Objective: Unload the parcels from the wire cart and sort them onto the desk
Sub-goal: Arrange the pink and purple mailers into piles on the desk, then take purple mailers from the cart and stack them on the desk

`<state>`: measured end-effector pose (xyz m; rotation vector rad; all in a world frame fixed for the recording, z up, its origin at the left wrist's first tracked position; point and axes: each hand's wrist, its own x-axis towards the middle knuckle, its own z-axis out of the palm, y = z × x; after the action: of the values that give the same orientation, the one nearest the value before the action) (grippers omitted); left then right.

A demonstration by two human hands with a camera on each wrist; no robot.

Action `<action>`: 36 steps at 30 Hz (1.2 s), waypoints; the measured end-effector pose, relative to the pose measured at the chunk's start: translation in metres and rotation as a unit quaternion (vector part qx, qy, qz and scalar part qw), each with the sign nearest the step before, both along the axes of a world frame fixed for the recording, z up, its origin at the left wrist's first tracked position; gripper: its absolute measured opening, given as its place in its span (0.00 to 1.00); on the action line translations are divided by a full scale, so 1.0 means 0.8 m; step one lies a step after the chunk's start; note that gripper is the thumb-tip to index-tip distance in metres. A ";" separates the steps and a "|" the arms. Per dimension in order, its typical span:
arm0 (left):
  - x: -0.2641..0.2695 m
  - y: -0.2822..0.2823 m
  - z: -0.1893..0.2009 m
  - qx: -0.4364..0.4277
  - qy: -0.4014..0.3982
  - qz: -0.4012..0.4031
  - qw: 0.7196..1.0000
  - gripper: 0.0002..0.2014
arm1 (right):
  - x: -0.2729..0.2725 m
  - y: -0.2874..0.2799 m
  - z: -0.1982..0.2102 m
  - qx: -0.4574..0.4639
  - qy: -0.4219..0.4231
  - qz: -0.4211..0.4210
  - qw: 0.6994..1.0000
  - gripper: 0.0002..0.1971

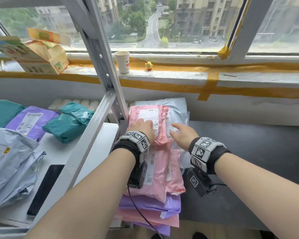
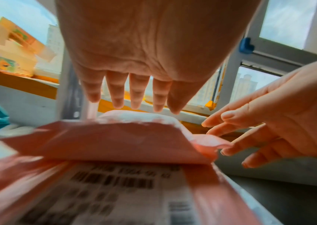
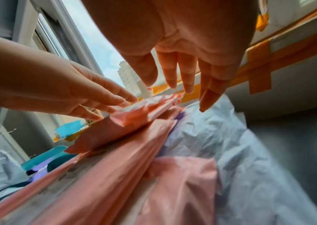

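Both forearms reach in from the bottom edge, each w/ a black strap and tag-marked camera block at the wrist. Under them a stack of flat mailers sits on the dark desk (image 1: 248, 152): purple mailers (image 1: 145, 204) low in the pile, pink ones above.

Left hand (image 1: 141, 128) lies palm-down w/ fingers (image 2: 115, 91) straight and slightly spread, over the label of the top pink mailer (image 1: 148, 118); no curl round it, nothing pinched. The left-wrist view shows the fingertips just above or at the far end of that mailer (contact there can't be told for sure).

Right hand (image 1: 183, 135) is just beside it, also flat and loose, fingers (image 3: 188, 73) extended, holding nothing. It hovers over the pale grey mailer (image 1: 178, 114) that pokes out from under the pink one on the right.

Left of the stack, a grey metal shelf post (image 1: 100, 66) rises at a slant. Beyond it on a white shelf (image 1: 59, 152): a grey mailer (image 1: 9, 161), a purple mailer (image 1: 31, 121), a teal mailer (image 1: 69, 121), another teal one (image 1: 2, 112) at the edge.

Farthest back, the window sill (image 1: 179, 73), taped in orange, carries a paper cup (image 1: 122, 62), a small yellow figure (image 1: 148, 65) and a paper bag (image 1: 41, 54).
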<state>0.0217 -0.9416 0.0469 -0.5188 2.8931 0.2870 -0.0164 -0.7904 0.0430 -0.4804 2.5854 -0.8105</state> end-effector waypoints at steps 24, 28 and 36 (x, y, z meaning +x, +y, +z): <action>-0.023 0.387 0.117 0.041 0.078 -0.283 0.955 0.20 | 0.071 0.397 0.113 0.008 0.126 -0.282 0.951 0.16; -0.009 0.501 0.121 0.045 0.081 -0.342 0.935 0.21 | 0.109 0.511 0.110 0.016 0.122 -0.342 0.932 0.14; 0.029 0.704 0.108 0.034 0.033 -0.448 0.893 0.17 | 0.195 0.705 0.089 0.031 0.095 -0.456 0.884 0.10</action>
<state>0.0447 -0.3782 0.1333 0.8478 2.8030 0.2466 0.1399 -0.2267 0.1138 0.7983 2.9746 -0.9649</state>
